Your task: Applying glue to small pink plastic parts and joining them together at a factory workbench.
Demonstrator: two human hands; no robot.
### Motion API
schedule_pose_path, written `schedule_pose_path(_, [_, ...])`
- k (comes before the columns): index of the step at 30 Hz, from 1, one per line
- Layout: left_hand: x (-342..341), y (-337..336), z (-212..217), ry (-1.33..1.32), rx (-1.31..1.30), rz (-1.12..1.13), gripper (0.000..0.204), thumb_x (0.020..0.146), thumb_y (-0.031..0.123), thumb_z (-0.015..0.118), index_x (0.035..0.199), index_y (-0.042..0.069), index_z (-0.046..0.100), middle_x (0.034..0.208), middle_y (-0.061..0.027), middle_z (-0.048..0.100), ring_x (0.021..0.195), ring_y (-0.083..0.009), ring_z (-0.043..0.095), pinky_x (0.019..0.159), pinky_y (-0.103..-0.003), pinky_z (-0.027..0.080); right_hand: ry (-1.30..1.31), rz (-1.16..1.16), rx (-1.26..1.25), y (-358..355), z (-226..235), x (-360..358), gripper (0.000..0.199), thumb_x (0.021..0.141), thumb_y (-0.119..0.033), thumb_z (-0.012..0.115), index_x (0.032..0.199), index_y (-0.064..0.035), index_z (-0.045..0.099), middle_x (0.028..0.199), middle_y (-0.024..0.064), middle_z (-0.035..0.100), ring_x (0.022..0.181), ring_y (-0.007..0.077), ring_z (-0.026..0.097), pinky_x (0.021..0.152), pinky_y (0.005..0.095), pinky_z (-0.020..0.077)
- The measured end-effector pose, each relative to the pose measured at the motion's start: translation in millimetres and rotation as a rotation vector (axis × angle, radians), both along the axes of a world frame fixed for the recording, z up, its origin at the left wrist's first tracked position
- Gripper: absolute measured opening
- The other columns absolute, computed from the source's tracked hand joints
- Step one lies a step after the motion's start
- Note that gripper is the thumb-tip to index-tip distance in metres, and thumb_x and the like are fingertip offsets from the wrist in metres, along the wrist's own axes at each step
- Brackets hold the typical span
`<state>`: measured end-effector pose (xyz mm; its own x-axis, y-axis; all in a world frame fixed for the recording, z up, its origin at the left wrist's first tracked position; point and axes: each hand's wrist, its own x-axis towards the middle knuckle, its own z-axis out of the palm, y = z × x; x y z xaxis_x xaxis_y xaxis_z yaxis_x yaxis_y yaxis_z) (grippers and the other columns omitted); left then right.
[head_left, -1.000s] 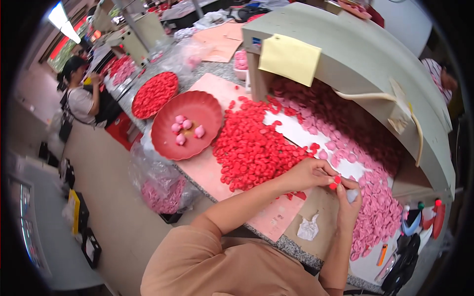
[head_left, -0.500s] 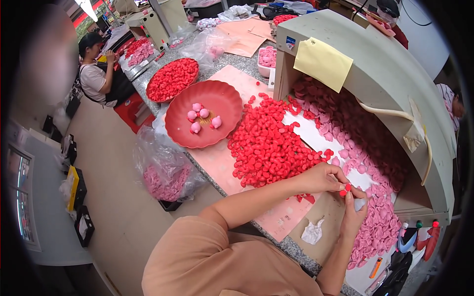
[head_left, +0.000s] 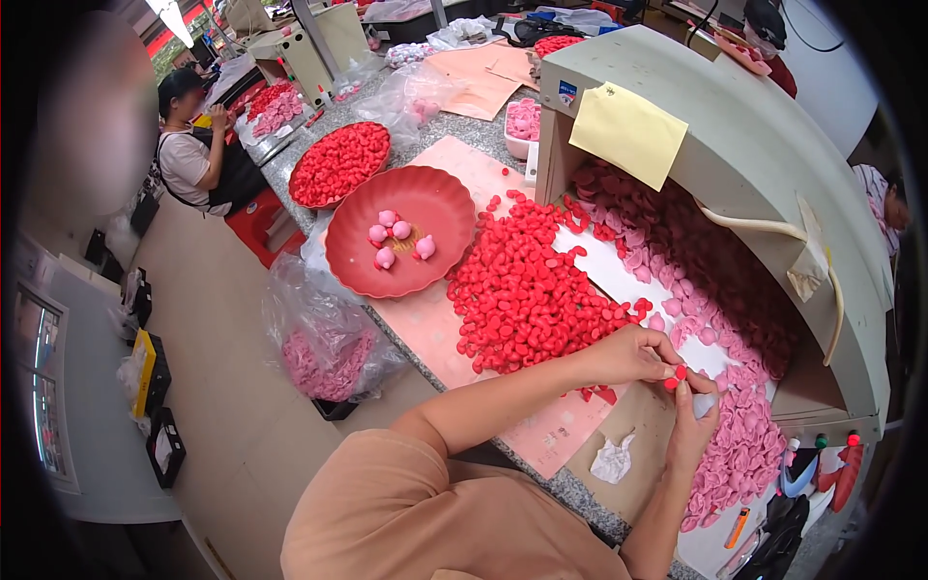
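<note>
My left hand (head_left: 633, 356) and my right hand (head_left: 691, 420) meet in front of the grey arched machine. Their fingertips pinch a small red piece with rounded ends (head_left: 676, 378) between them. Something pale and whitish (head_left: 704, 402) shows at the right hand's fingers. Just beyond the left hand spreads a big heap of similar red pieces (head_left: 541, 285). Beside the right hand lies a pile of pink, cup-like soft pieces (head_left: 737, 440). A red scalloped dish (head_left: 353, 217) holds several pink balls with red parts (head_left: 385, 258).
The grey arched machine (head_left: 715, 106) overhangs the bench on the right. A crumpled tissue (head_left: 612, 458) lies near my right forearm. Farther back stands a red bowl (head_left: 338, 162) full of red pieces. A plastic bag of pink pieces (head_left: 329, 353) is beyond the bench edge. Another person (head_left: 198, 145) sits far left.
The whole view has shifted slightly, with the bench things sitting a little lower. Both hands keep their pinch on the red piece, with barely any finger movement.
</note>
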<state>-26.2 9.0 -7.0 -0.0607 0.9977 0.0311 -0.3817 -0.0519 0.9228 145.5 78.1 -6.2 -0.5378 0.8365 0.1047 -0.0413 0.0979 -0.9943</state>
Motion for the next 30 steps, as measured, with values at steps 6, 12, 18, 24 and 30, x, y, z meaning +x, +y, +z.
schedule_pose_path(6, [0, 1, -3, 0.019, -0.017, 0.007, 0.018, 0.085, 0.008, 0.063, 0.099, -0.002, 0.060, 0.095, -0.0083, 0.065, 0.087, -0.0120, 0.063, 0.078, -0.025, 0.050, 0.013, 0.011, 0.005, 1, -2, 1, 0.018, 0.086, -0.011, 0.061, 0.100, -0.0003, 0.056, 0.102, 0.0066, 0.055, 0.094, 0.0129, 0.053, 0.087, 0.0252, 0.0426])
schedule_pose_path(12, [1, 3, -2, -0.003, -0.027, -0.002, 0.019, 0.085, 0.009, 0.063, 0.100, -0.002, 0.060, 0.095, -0.0078, 0.065, 0.087, -0.0114, 0.062, 0.078, -0.024, 0.050, 0.017, 0.010, 0.013, 2, 2, 1, 0.018, 0.087, -0.011, 0.061, 0.099, -0.0001, 0.056, 0.101, 0.0067, 0.056, 0.094, 0.0128, 0.053, 0.086, 0.0251, 0.0428])
schedule_pose_path(18, [0, 2, -4, 0.033, -0.008, -0.004, 0.018, 0.085, 0.009, 0.063, 0.100, -0.001, 0.059, 0.096, -0.0079, 0.065, 0.088, -0.0115, 0.062, 0.079, -0.024, 0.049, -0.007, 0.005, 0.032, -2, 5, -3, 0.015, 0.086, -0.010, 0.061, 0.097, -0.0006, 0.057, 0.098, 0.0054, 0.056, 0.092, 0.0122, 0.052, 0.085, 0.0250, 0.0415])
schedule_pose_path(24, [-2, 2, -6, -0.015, -0.018, -0.009, 0.018, 0.085, 0.007, 0.063, 0.100, -0.002, 0.058, 0.095, -0.0088, 0.065, 0.087, -0.0128, 0.063, 0.078, -0.025, 0.050, -0.010, -0.007, 0.029, -2, 2, -4, 0.014, 0.086, -0.008, 0.060, 0.097, -0.0004, 0.057, 0.095, 0.0043, 0.055, 0.089, 0.0121, 0.051, 0.083, 0.0242, 0.0412])
schedule_pose_path(30, [5, 2, 1, -0.026, 0.062, 0.027, 0.015, 0.082, 0.005, 0.063, 0.094, -0.002, 0.059, 0.089, -0.0067, 0.064, 0.081, -0.0110, 0.062, 0.074, -0.024, 0.050, -0.018, 0.007, 0.097, 5, -7, 3, 0.014, 0.087, -0.008, 0.059, 0.098, 0.0001, 0.056, 0.095, 0.0043, 0.053, 0.089, 0.0121, 0.050, 0.083, 0.0243, 0.0414])
